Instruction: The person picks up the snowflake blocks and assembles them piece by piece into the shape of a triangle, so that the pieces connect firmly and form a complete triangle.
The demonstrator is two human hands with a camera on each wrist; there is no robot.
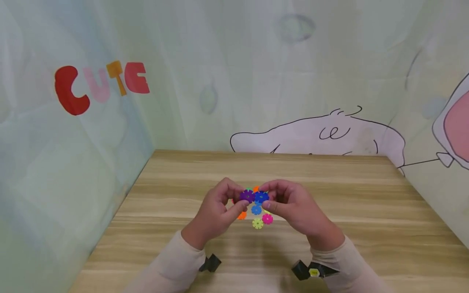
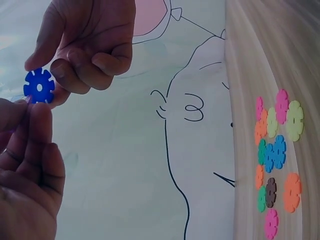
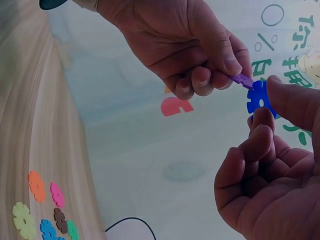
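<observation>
Above the table, the left hand pinched a purple disc, the right hand a blue disc (slots possibly misaligned); either could slip free.

Setting: a child's play corner or nursery-style recording booth. Evidence: pale green fabric backdrop hung on three sides, printed with faint balloons; red, pink and orange cut-out letters spelling "CUTE" on the left panel; line-drawn white cartoon animal on the rear panel, a pink-eared one on the right. Light wood-grain laminate tabletop, bearing small bright plastic snowflake-shaped interlocking toy discs.
</observation>
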